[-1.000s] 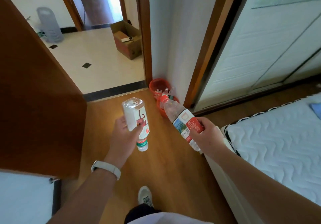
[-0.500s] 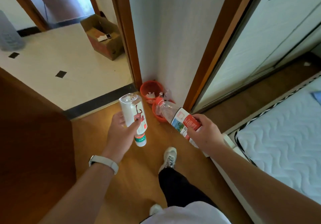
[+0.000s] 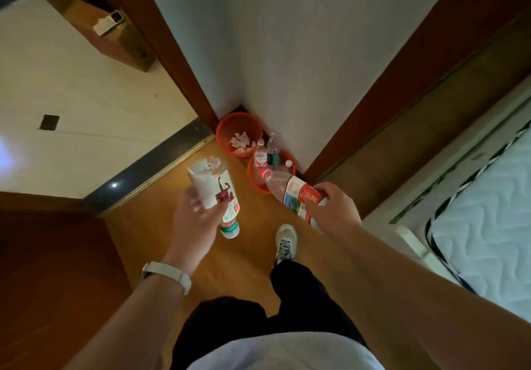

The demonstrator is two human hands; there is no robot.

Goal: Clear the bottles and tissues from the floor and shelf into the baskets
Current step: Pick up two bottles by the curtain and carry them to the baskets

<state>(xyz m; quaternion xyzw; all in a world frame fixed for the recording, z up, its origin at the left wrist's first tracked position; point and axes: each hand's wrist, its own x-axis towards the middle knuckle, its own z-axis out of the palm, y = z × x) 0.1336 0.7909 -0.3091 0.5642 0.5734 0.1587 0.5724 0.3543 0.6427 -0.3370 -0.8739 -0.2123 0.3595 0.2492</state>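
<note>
1. The left hand (image 3: 195, 220) holds a white-label bottle (image 3: 212, 191) upside down, with the cap end pointing at the floor (image 3: 161, 234). Its fingers (image 3: 194, 200) are curled round the label, gripping the bottle.
2. The right hand (image 3: 330, 211) holds a red-label bottle (image 3: 290, 191) tilted, with the red cap aimed away from the person. The fingers (image 3: 327, 194) are wrapped round the lower body, gripping it.
3. In this view the red cap lies over the near basket (image 3: 253, 180) (how high above it I cannot tell).
4. The near basket is red and stands on the floor against the wall (image 3: 287, 53). It holds small bottles (image 3: 261, 158) standing upright.
5. The far basket (image 3: 222, 137), also red, stands just beside it in the corner by the door frame. It holds white crumpled tissues (image 3: 241, 141).
6. Both held bottles are off the floor and apart from each other, on the near side of the baskets.
7. A pale wristband (image 3: 169, 275) sits on the left wrist.
8. A light shoe (image 3: 284, 243) is planted on the floor between the two arms, near the baskets.
9. A white quilted mattress (image 3: 488, 211) lies at the right edge.
10. A cardboard box (image 3: 115, 33) sits on the pale tiled floor beyond the doorway, well apart from the baskets.
</note>
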